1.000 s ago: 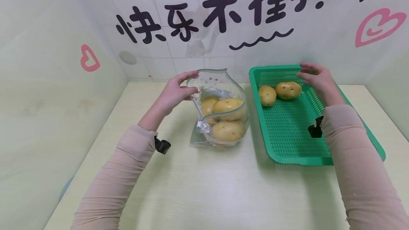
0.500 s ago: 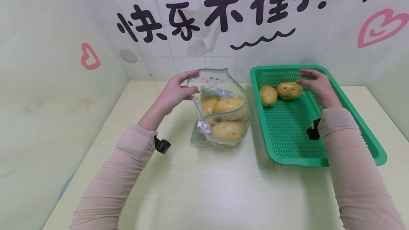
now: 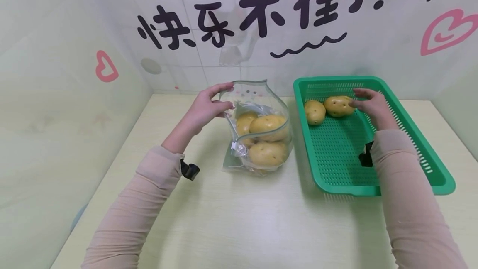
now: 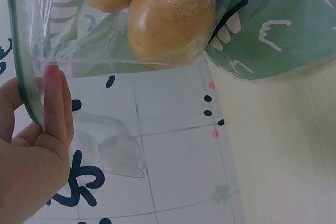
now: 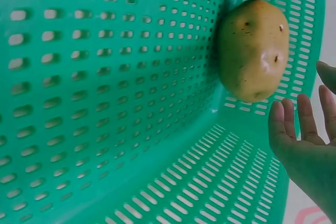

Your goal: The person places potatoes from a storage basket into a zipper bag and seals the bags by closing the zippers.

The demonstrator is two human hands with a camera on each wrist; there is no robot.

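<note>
A clear slider zip bag point(image 3: 246, 94) stands on the table with its mouth spread and several potatoes point(image 3: 267, 154) inside. My left hand point(image 3: 204, 109) pinches the left side of its mouth between thumb and fingers; the left wrist view shows the bag's green zip edge point(image 4: 17, 51) passing through this hand point(image 4: 37, 145). At the right, a green basket point(image 3: 317, 177) holds two potatoes at its far end. My right hand point(image 3: 374, 107) hovers over it with parted, slightly bent fingers, beside the right-hand potato point(image 3: 339, 106). In the right wrist view a gap separates the fingers from that potato point(image 5: 254, 51).
The other basket potato point(image 3: 315, 112) lies against the left wall, close to its neighbour. A light wooden table point(image 3: 239, 219) carries everything. Behind it rises a white wall covering point(image 3: 186, 69) with black lettering; a pale panel point(image 3: 45, 136) bounds the left side.
My right hand has come lower and a little nearer to the right-hand potato in the basket. The left hand and the bag have stayed in place.
</note>
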